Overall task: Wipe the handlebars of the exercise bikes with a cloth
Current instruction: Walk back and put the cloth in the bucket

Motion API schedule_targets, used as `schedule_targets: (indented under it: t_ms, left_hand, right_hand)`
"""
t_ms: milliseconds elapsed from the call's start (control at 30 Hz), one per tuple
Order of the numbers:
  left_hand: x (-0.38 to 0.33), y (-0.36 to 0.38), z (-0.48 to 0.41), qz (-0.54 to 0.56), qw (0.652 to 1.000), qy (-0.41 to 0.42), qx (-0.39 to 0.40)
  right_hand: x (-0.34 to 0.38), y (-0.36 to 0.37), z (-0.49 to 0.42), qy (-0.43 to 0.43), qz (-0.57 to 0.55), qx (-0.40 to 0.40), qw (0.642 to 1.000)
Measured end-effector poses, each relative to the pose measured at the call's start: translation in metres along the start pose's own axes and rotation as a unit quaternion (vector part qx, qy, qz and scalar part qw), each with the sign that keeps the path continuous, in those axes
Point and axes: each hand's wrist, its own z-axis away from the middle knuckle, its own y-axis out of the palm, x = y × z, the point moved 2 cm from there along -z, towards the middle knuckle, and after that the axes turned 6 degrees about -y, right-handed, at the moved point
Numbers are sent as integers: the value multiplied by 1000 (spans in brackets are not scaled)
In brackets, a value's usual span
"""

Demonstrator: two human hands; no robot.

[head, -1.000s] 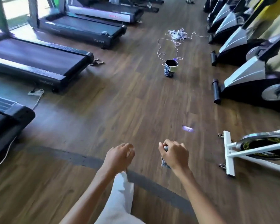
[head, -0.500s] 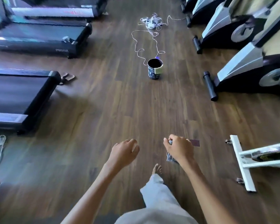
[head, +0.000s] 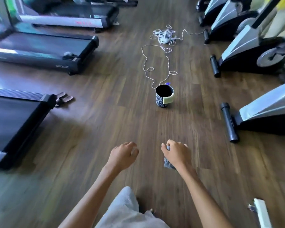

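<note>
Cloth [head: 168, 164], grey and bunched, sits in the right hand [head: 176, 155], whose fingers are curled tight round it, a fold hanging below the palm. The left hand [head: 123, 156] is just beside it, fingers loosely curled, holding nothing. Exercise bikes [head: 257, 46] line the right edge (only their bases and wheel housings show), well apart from both hands. Ahead on the wooden floor [head: 105, 129] stands a dark cup [head: 160, 98] with a yellow-green pad [head: 169, 99] over its rim, a tangle of white cord [head: 165, 36] beyond it. Treadmills [head: 39, 50] fill the left side
</note>
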Motion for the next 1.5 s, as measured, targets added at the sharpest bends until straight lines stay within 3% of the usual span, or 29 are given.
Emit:
schedule_targets:
  t_ms: [133, 333, 667, 967, 1100, 1300, 1500]
  left_hand:
    - [-2, -24, -111, 43, 999, -15, 25]
    - [-8, -79, -279, 46, 998, 34, 38]
    - [-34, -158, -511, 18, 991, 115, 66]
    - [-76, -198, -728, -21, 984, 149, 94]
    - [-104, -220, -815, -38, 977, 183, 106]
    - [-160, -228, -916, -17, 945, 243, 220]
    - [-225, -224, -1011, 70, 881, 301, 358]
  right_hand:
    - [0, -5, -109, -4, 17, -6, 1000]
    - [5, -9, -260, 29, 11, -20, 999]
    - [-12, -19, -485, 95, -185, -142, 968]
    - [-45, -18, -690, 119, -234, -157, 952]
    - [-50, -33, -770, 167, -272, -148, 936]
    - [-62, -56, -840, 302, -458, -150, 822]
    - [-60, -58, -897, 373, -489, -210, 760]
